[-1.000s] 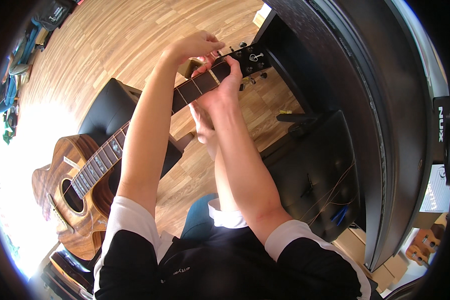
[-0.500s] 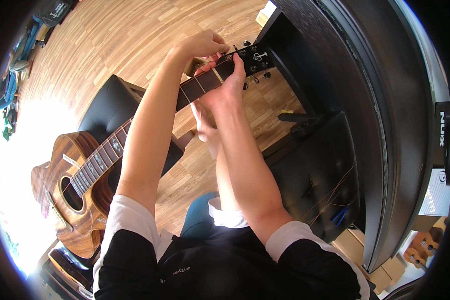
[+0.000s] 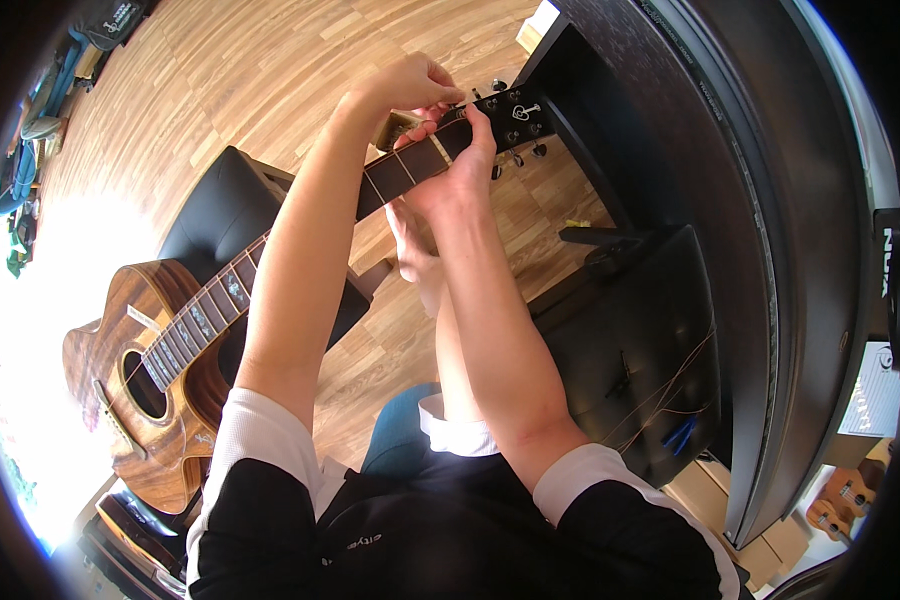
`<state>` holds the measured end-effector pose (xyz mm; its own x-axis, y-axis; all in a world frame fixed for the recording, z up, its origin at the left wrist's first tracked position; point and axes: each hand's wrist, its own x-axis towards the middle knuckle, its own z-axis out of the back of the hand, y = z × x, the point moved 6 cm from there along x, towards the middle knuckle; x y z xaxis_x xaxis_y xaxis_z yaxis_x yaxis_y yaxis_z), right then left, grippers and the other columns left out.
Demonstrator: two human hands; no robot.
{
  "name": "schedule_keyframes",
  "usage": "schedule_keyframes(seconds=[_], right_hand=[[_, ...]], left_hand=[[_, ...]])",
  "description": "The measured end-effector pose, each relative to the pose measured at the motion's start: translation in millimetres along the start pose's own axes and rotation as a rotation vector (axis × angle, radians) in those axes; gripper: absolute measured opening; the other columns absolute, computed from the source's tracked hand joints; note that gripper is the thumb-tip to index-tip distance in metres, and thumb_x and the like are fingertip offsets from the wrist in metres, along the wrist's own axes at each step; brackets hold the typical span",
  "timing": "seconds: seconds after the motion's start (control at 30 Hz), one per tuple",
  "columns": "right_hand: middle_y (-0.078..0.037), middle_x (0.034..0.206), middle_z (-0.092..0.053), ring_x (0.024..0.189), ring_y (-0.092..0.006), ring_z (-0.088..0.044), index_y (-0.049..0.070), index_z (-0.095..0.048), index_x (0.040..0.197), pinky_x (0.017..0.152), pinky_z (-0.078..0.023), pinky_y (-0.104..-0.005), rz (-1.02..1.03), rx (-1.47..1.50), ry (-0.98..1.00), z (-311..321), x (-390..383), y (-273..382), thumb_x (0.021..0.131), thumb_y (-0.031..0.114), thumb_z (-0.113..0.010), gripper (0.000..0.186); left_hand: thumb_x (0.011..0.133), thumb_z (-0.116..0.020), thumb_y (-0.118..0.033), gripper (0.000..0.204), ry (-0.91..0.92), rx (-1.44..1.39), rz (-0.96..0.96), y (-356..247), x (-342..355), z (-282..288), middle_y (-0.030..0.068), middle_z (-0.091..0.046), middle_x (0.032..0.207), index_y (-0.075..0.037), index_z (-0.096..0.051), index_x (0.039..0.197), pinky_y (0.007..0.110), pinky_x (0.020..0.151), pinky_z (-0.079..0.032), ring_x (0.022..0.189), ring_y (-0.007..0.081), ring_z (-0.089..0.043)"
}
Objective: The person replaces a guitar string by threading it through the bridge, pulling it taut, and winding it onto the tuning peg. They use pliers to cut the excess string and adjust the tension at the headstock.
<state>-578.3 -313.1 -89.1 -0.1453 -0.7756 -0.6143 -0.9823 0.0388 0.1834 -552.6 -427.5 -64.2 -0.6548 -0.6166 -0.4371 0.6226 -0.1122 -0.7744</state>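
Note:
A wooden acoustic guitar point(image 3: 140, 390) lies across a black stool point(image 3: 215, 205), its neck running up and to the right to the dark headstock point(image 3: 515, 110). My right hand point(image 3: 460, 165) wraps the neck from below beside the nut, thumb raised over the fretboard. My left hand point(image 3: 410, 85) reaches over the neck, its fingertips pinched together at the strings by the nut. A small tan object point(image 3: 395, 128) shows under that hand, mostly hidden.
A black desk or cabinet point(image 3: 700, 200) curves along the right. Below it a black bench point(image 3: 650, 340) carries loose coiled strings and a small blue tool point(image 3: 680, 435). My bare foot point(image 3: 410, 250) rests on the wood floor. Bags point(image 3: 30, 150) lie at far left.
My right hand has slid a little along the neck toward the headstock, and its thumb has lifted. The left hand stays pinched at the nut.

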Motion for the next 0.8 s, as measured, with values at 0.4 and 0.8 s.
schedule_keyframes(seconds=[0.4,0.8], right_hand=[[-0.003,0.073,-0.06,0.065,-0.0187,-0.059,0.009,-0.056,0.087,0.071,-0.049,-0.0402,-0.036,0.04,0.082,4.6,18.3,0.4,0.092,0.039,-0.045,0.032],[-0.012,0.088,-0.059,0.086,-0.0282,-0.057,0.004,-0.053,0.094,0.085,-0.047,-0.0456,0.026,-0.2,0.215,-7.9,3.6,13.0,0.083,0.041,-0.057,0.038]], left_hand=[[0.077,-0.062,-0.007,0.017,-0.082,0.132,-0.24,21.3,20.9,2.3,0.0064,-0.067,0.074,-0.006,-0.071,0.092,0.035,0.059,-0.049,0.069,0.017,-0.064],[0.083,-0.065,-0.01,0.015,-0.783,0.106,-0.411,-30.1,-267.5,-35.1,0.0148,-0.07,0.099,-0.004,-0.069,0.097,0.039,0.08,-0.053,0.091,0.0339,-0.066]])
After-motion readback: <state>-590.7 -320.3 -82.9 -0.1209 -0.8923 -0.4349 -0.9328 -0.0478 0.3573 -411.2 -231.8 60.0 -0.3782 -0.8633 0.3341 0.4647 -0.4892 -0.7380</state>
